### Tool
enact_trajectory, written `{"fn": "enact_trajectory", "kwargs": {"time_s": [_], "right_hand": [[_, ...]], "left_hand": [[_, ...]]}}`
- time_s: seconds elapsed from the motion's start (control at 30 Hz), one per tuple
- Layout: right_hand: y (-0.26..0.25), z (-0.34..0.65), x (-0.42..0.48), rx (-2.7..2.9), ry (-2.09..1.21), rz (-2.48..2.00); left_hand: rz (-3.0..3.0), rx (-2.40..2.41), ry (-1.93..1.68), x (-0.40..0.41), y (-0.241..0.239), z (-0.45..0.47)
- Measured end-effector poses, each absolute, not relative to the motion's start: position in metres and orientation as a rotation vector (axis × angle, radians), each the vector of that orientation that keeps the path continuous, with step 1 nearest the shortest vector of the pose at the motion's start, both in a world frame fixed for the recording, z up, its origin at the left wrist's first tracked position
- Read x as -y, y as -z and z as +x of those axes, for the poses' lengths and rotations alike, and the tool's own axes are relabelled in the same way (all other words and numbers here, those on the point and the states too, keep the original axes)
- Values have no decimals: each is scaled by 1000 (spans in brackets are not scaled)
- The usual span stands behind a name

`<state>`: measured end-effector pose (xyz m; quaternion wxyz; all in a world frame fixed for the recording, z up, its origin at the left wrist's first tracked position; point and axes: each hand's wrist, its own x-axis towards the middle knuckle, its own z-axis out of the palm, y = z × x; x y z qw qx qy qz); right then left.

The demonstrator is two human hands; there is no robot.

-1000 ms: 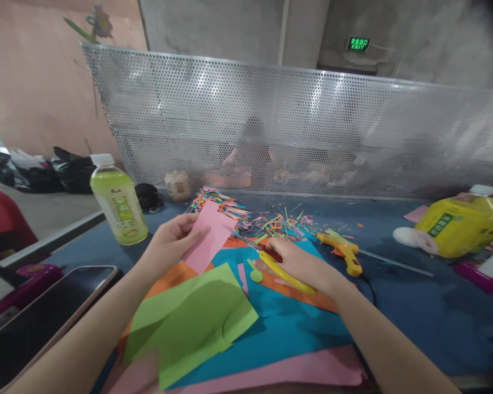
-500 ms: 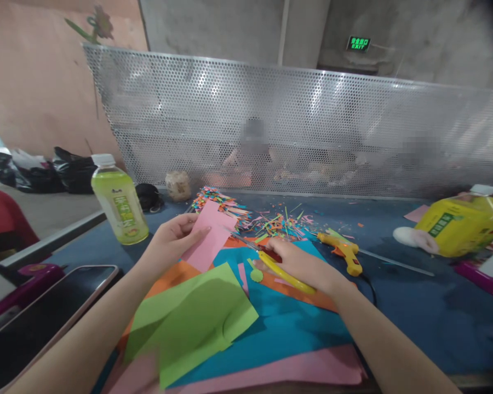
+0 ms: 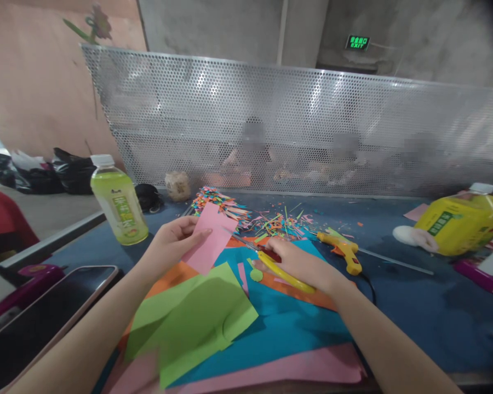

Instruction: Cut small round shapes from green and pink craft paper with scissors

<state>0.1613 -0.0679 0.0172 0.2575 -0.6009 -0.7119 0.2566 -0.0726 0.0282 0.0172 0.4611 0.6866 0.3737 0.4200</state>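
Observation:
My left hand [image 3: 176, 238] pinches the left edge of a piece of pink paper [image 3: 212, 235], thumb on top. In my right hand [image 3: 290, 257] are yellow-handled scissors [image 3: 285, 273], their blades pointing left and lying against the right side of the pink paper. Beneath both hands lie sheets of green paper [image 3: 193, 317], blue paper [image 3: 287, 325] and orange paper [image 3: 176, 278]. A small green paper disc with a stem [image 3: 256, 274] and a narrow pink strip [image 3: 242, 278] rest on the blue sheet, left of my right hand.
Coloured paper scraps [image 3: 281, 223] lie beyond my hands. A yellow glue gun [image 3: 343, 250] is at the right, near a yellow bottle [image 3: 460, 221]. At the left stand a green drink bottle [image 3: 121, 205] and a phone [image 3: 53, 323]. A perforated metal screen [image 3: 181, 120] closes off the back.
The pink paper has tilted slightly, and the scissor blades now reach a little farther over it. Both hands stay nearly in place.

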Motion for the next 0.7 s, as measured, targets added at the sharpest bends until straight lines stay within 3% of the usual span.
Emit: {"fn": "enact_trajectory", "kwargs": {"time_s": [0.7], "right_hand": [[-15, 161, 68, 1974, -680, -1650]], "left_hand": [[1594, -876, -1077, -27, -19, -69]]}}
